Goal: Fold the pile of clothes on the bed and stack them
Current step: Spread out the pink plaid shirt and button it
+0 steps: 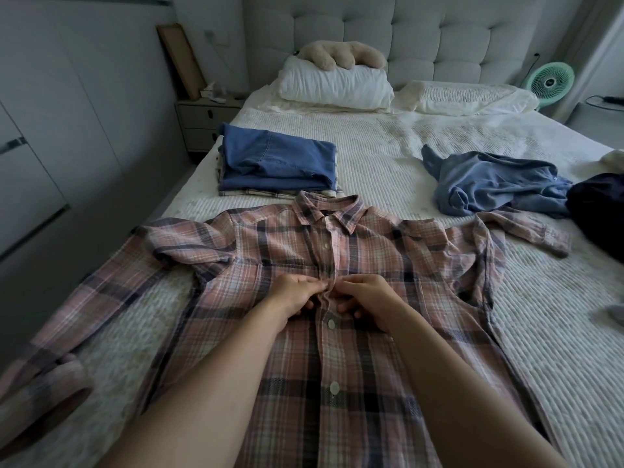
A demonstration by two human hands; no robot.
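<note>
A pink and navy plaid shirt (388, 265) lies face up across the near part of the bed, sleeves spread to both sides. My left hand (295, 295) and my right hand (366, 300) meet at the button placket in the middle of its chest, each pinching one edge of the fabric around a button. A stack of folded clothes (277, 167), blue on top, sits beyond the collar at the left. A crumpled light blue garment (489, 184) lies unfolded at the right, with a dark navy garment (601, 214) beside it at the frame edge.
The bed (388, 153) has a white quilted cover. Two pillows (334, 84) and a plush toy (341, 54) lie by the tufted headboard. A nightstand (202, 123) stands left of the bed, a green fan (550, 79) at the right.
</note>
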